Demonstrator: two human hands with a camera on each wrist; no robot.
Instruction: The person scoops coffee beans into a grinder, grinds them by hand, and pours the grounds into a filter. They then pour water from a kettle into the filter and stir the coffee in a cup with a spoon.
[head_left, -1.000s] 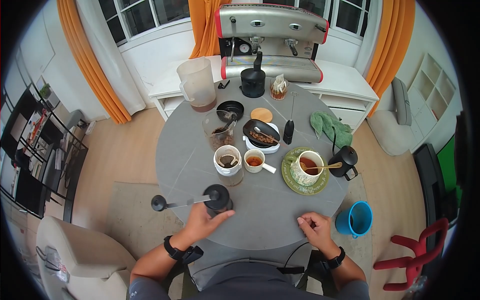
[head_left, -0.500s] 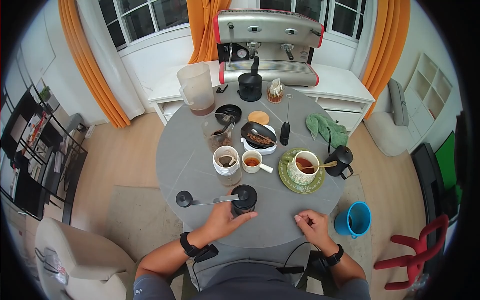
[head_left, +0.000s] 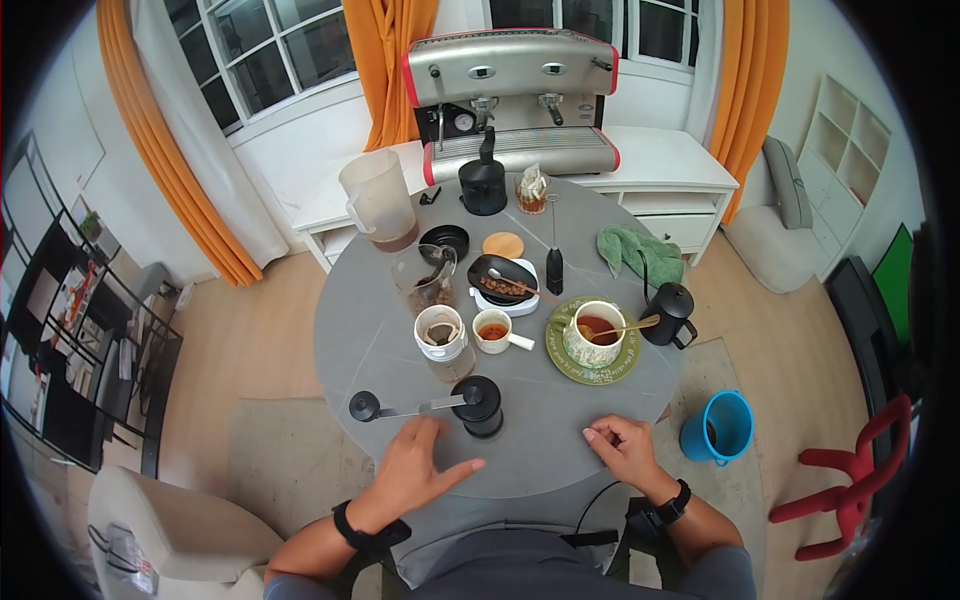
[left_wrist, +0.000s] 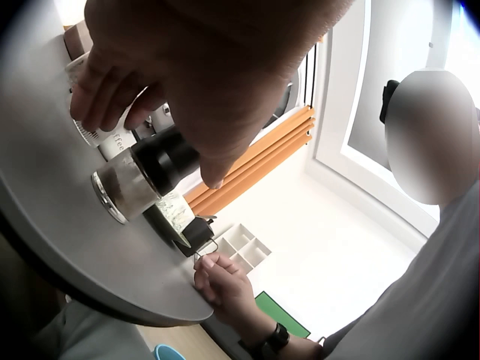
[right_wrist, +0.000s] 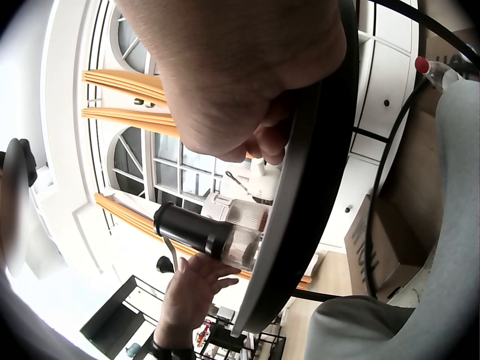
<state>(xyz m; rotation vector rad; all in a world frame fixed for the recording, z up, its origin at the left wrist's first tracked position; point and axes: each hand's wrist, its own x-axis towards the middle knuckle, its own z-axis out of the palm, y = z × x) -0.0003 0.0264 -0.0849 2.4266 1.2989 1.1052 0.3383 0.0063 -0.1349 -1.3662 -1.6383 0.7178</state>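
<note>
A black hand grinder (head_left: pixel 479 408) with a crank handle stands upright near the front of the round table; its clear lower jar (left_wrist: pixel 127 193) shows in the left wrist view. Just in front of the grinder is the left hand (head_left: pixel 412 474), fingers spread and thumb out, holding nothing. At the table's front right edge rests the right hand (head_left: pixel 625 452), fingers loosely curled and empty. Behind the grinder stand a white-rimmed dripper (head_left: pixel 440 333) on a glass vessel and a small white cup (head_left: pixel 492 331) of amber liquid.
Right of the cup are a green saucer (head_left: pixel 592 372) with a mug and a black kettle (head_left: pixel 668 315). Farther back stand a scale with a tray of beans (head_left: pixel 503 283), a glass pitcher, a large jug (head_left: pixel 379 200) and a moka-like black pot (head_left: pixel 483 187). A blue bucket (head_left: pixel 719 428) is on the floor.
The left hand carried the grinder rightward across the table, then let go of it and drew back toward the body. The right hand stayed by the table edge.
</note>
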